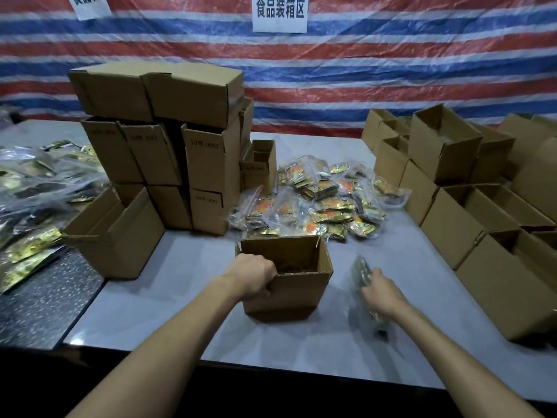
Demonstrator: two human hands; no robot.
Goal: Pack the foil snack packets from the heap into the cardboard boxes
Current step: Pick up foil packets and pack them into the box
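An open cardboard box (298,294) stands on the grey table in front of me, with something golden lying at its bottom. My left hand (254,277) grips the box's near left rim, fingers curled over the edge. To the right of the box, my right hand (381,294) holds a clear bag of foil snack packets (363,271), blurred by motion, just above the table. The heap of foil snack packets (319,200), gold and orange in clear bags, lies behind the box.
A tall stack of cardboard boxes (168,140) rises at the left, with one open box (117,236) in front of it. Several open boxes (482,212) line the right side. More bagged packets (33,200) cover a dark table at the far left.
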